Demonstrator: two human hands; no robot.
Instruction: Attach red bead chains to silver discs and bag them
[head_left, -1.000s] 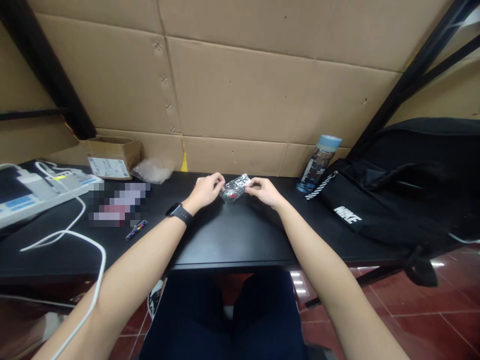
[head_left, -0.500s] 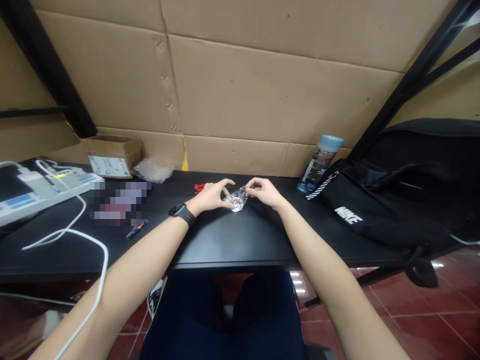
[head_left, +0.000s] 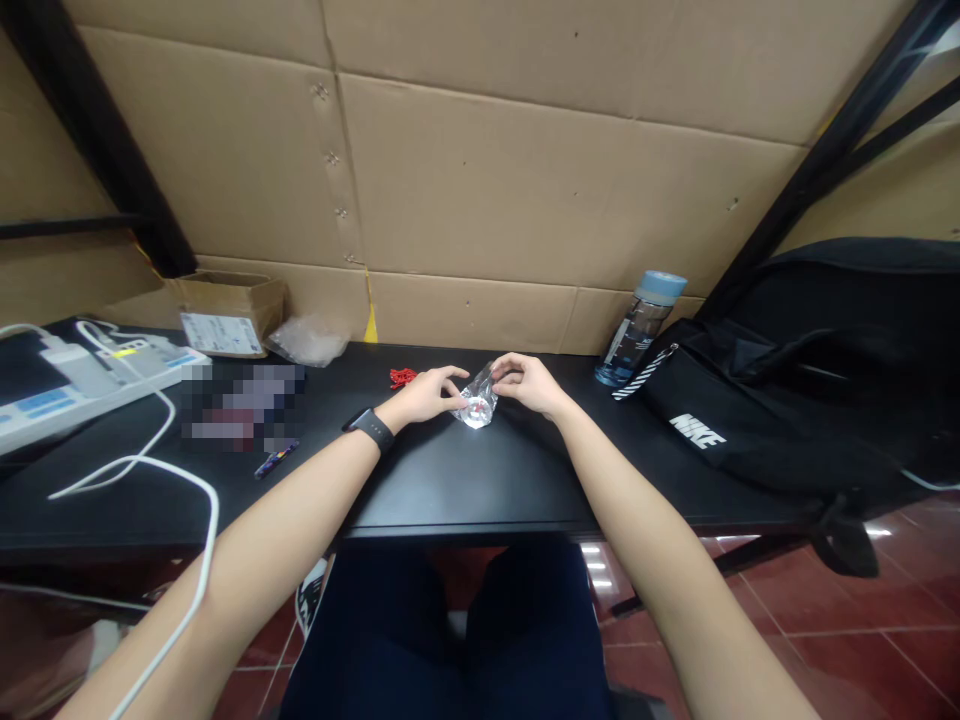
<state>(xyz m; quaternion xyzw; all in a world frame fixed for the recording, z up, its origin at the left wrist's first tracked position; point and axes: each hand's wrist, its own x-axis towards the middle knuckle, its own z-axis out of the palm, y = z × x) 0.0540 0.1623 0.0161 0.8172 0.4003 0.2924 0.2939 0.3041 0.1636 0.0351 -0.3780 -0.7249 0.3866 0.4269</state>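
Clear plastic packet (head_left: 477, 404): lies between the two hands on the black tabletop (head_left: 450, 490), round silvery end toward the wearer, loose film rising toward the right hand.
Red detail: I see a small red spot within the silvery disc (head_left: 478, 413); I cannot read it as print or a part.
Right hand (head_left: 517, 378): pinched on the packet's upper film between thumb and fingers.
Left hand (head_left: 435, 393): thumb and forefinger spread apart at the packet's left edge; from here I cannot tell whether the thumb presses the film.
Just changed: a second ago the packet stretched between both hands; now its disc end has swung nearer the wearer, so I judge the right pinch is its main hold.
Red bundle (head_left: 403, 378): come into view behind the left wrist, partly covered; cord-like, I think.
Hard to make out: glare blurs the packet's contents, and any opening escapes me.
Masked patch (head_left: 244, 402): pixelated, so I cannot name what lies there.
Cut off: black Nike backpack (head_left: 757, 400), at the right edge.
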